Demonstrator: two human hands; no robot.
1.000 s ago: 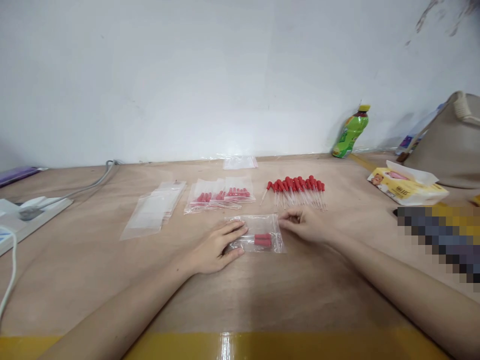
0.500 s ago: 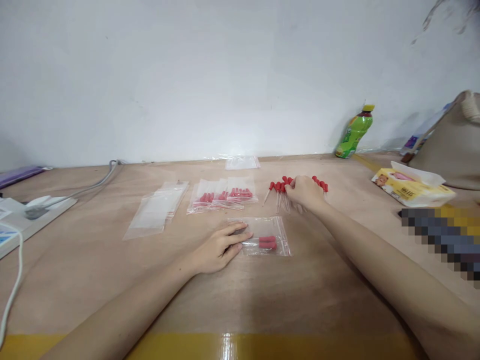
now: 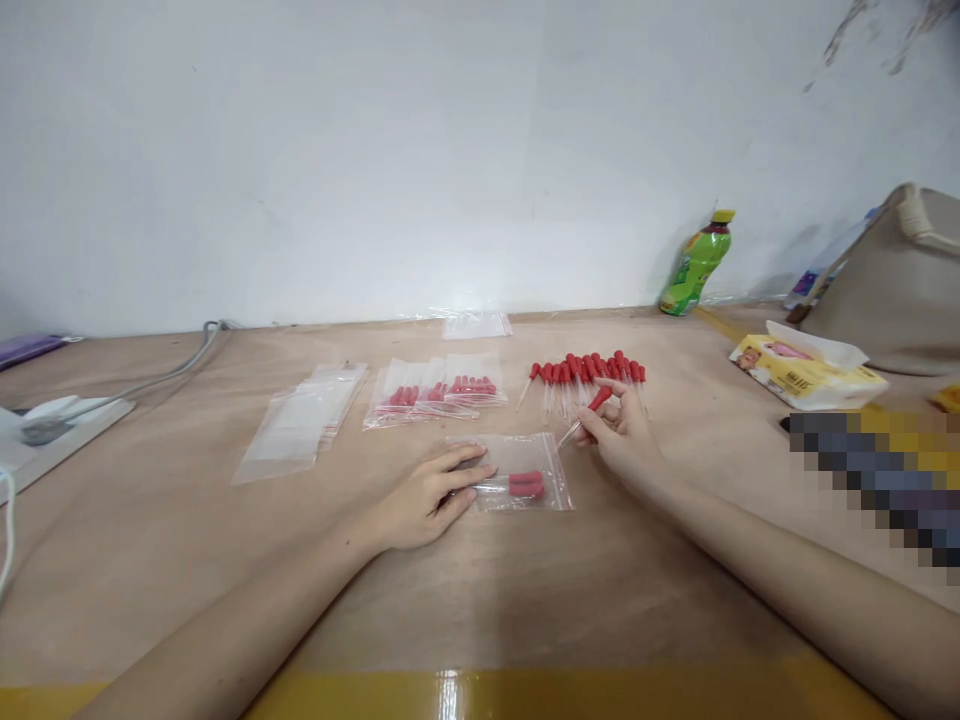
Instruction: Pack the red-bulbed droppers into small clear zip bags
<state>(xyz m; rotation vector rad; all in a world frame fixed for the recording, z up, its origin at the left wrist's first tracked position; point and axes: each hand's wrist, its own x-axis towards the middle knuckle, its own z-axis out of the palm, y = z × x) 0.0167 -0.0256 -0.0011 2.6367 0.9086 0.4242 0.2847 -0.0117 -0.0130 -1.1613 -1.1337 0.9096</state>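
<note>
My left hand (image 3: 439, 492) lies with its fingers stretched over the left part of a clear zip bag (image 3: 517, 450). Inside that bag are two red-topped droppers (image 3: 526, 484), their clear tubes running under my fingers. Between thumb and fingers of my right hand (image 3: 622, 425) is a dropper (image 3: 598, 400) with a red bulb, tilted so its clear tip points down-left toward the bag's right edge. Just behind the right hand lies a heap of loose red-topped droppers (image 3: 574, 368).
Filled zip bags (image 3: 435, 390) lie overlapped behind the left hand. Flat clear bags (image 3: 304, 420) are stacked to the left, another bag (image 3: 476, 325) by the wall. A green bottle (image 3: 697, 265), tissue pack (image 3: 814, 375) and beige bag (image 3: 885, 290) stand right; a power strip (image 3: 82, 435) sits left.
My right hand has come back from the heap toward the zip bag, bringing one dropper with it. The left hand stays on the bag. The view has shifted slightly.
</note>
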